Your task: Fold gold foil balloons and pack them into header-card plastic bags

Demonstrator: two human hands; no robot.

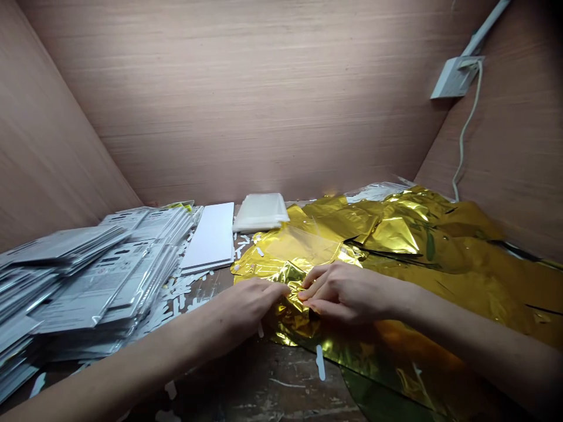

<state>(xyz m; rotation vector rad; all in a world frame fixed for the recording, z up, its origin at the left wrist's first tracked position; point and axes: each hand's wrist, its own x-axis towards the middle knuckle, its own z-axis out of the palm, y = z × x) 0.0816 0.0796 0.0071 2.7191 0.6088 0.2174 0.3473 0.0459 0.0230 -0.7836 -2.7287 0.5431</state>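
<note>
Shiny gold foil balloons point(440, 275), flat and uninflated by their look, lie in a loose overlapping heap. My left hand point(248, 308) is closed, its thumb and fingers pinching a crumpled gold foil balloon point(295, 293) near the front left of the heap. Just to the right, my right hand point(336, 290) has its fingers curled and gathered on the same bunched foil. The fingertips of both hands nearly meet there, and folds of foil hide part of them. Beside the left forearm lies a small white paper scrap point(320, 363).
Stacks of printed cards in clear sleeves point(118, 281) fill the left. Behind stand white cards point(213, 234) and a pile of translucent bags point(260, 211). Paper scraps point(180, 290) litter the dark tabletop point(281, 387). Wooden panels enclose the back and sides; a cable point(461, 146) hangs at right.
</note>
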